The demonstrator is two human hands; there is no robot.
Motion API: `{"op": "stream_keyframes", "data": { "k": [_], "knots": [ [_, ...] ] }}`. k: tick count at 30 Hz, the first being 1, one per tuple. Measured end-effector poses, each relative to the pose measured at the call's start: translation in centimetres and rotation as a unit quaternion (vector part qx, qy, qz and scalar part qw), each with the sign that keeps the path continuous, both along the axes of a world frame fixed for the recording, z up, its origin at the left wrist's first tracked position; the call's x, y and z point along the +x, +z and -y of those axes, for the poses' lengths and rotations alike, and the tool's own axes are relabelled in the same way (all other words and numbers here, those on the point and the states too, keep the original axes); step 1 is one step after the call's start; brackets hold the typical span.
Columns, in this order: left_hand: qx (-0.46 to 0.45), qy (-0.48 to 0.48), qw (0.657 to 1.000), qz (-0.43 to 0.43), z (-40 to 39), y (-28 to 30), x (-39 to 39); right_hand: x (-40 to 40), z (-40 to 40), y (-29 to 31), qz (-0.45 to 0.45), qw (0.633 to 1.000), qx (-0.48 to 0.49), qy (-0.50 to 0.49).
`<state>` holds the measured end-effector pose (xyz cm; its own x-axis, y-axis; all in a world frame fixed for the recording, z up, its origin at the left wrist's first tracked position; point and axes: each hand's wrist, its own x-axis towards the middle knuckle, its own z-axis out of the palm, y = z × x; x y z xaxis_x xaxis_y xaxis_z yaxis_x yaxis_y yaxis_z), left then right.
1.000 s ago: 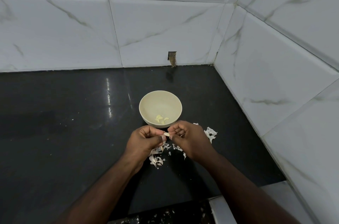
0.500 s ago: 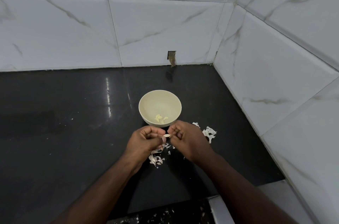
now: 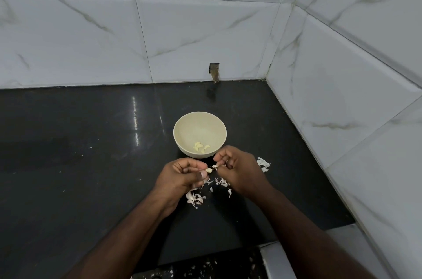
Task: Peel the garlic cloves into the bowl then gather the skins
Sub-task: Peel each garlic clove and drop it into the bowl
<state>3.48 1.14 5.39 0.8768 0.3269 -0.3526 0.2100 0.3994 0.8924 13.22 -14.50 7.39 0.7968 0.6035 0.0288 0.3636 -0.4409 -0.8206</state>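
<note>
**Skin pulled away from clove**

Since a second ago the hands parted slightly: left hand pinched one clove, right hand pinched a skin strip pulled off it. Peeling looked nearly done. One bowl just beyond held about four peeled cloves; skins lay scattered on the counter, too many to count.

The counter under my hands is black polished stone, glossy enough to reflect light streaks. The wall tiles are smooth, white and grey-veined, with a soft sheen. The bowl looks matt cream plastic; the skins are thin, papery and dry.
</note>
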Motion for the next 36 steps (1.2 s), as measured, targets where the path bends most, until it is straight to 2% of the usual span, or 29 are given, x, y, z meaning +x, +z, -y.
{"op": "stream_keyframes", "data": {
  "k": [7, 13, 16, 19, 22, 23, 25, 27, 33, 36],
  "knots": [
    [-0.028, -0.008, 0.999, 0.019, 0.1, -0.6, 0.0, 1.4, 0.8, -0.9, 0.070, 0.995, -0.074, -0.003],
    [-0.001, -0.031, 1.000, -0.001, 0.1, -0.3, 0.1, 2.8, 2.0, -0.9, 0.077, 0.980, -0.182, 0.014],
    [0.000, -0.021, 1.000, -0.004, 0.1, -0.1, 0.2, 3.1, 2.4, -1.0, 0.086, 0.976, -0.198, 0.005],
    [0.004, -0.006, 1.000, -0.009, 0.1, -0.1, 0.2, 2.6, 2.3, -0.5, 0.121, 0.981, -0.151, -0.028],
    [0.017, 0.000, 1.000, -0.016, -0.1, -0.2, 0.2, 1.1, 1.4, 0.3, 0.015, 0.999, -0.048, -0.006],
    [0.021, -0.001, 1.000, -0.017, -0.1, -0.2, 0.2, 0.5, 1.0, 0.3, -0.013, 0.999, -0.041, 0.015],
    [0.031, -0.005, 0.999, -0.016, -0.1, -0.2, 0.2, -0.3, 0.3, 0.1, -0.006, 0.997, -0.064, 0.044],
    [0.035, -0.004, 0.999, -0.014, 0.0, -0.2, 0.2, -0.6, -0.2, -0.2, 0.000, 0.997, -0.063, 0.035],
    [0.043, 0.009, 0.999, -0.010, 0.0, 0.1, 0.0, -1.0, -0.7, -0.4, -0.072, 0.997, 0.000, 0.000],
    [0.050, 0.005, 0.999, -0.008, -0.1, 0.3, -0.2, -1.1, -0.6, -0.4, -0.075, 0.997, 0.004, 0.010]
  ]
}}
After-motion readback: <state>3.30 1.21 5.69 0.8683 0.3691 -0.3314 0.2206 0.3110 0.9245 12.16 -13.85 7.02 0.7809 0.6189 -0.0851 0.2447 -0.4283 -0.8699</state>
